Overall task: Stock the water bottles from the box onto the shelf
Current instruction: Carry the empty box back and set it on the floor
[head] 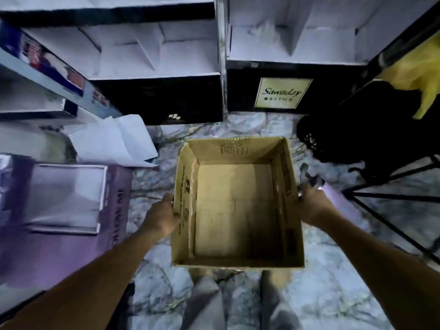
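An open brown cardboard box (238,263) is held in front of me above the marbled floor. Its inside is bare; no water bottles show in it or anywhere in view. My left hand (162,216) grips the box's left wall, fingers curled around the outside. On the right wall my right hand (312,203) holds the rim. Below the box I see my own legs. Ahead stand the shelf's low white compartments (152,48), which look vacant.
A black carton with a "Sawaday" label (282,92) stands at the back right, another black carton (164,101) to its left. A purple box (64,210) and loose white paper (114,141) lie at left. A black tripod leg (390,196) and dark bag sit at right.
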The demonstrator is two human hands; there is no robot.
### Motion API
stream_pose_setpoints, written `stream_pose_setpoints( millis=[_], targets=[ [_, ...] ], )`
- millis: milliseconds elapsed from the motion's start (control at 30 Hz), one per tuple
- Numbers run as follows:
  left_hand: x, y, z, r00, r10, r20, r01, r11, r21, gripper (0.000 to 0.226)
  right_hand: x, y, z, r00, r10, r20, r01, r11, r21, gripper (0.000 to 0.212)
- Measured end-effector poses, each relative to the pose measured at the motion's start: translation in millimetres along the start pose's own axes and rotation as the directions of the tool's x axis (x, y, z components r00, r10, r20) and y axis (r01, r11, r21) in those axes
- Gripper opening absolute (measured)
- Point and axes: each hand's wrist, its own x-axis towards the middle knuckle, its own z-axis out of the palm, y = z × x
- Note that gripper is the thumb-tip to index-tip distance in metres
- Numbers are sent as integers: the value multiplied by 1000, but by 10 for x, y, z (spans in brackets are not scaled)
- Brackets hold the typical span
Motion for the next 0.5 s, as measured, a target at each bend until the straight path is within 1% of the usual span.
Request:
stream_pose_setpoints(
  millis=[67,200,300,400,500],
  targets=[
    [201,-19,100,999,28,-24,-28,1000,-4,16,209,-13,106,999,-27,-26,28,999,27,33],
    [536,-61,245,987,60,-150,-67,997,-41,30,541,-9,317,995,-15,-102,21,998,60,36],
    [683,-116,365,966,106,-237,-130,987,-90,41,659,15,452,986,24,-162,7,983,186,36],
    [738,-156,501,948,152,-278,-193,973,-127,46,668,35,560,974,5,-226,64,952,299,34],
    [745,-216,619,941,158,-299,-206,969,-137,43,642,83,663,966,-33,-257,113,946,304,40]
  ],
)
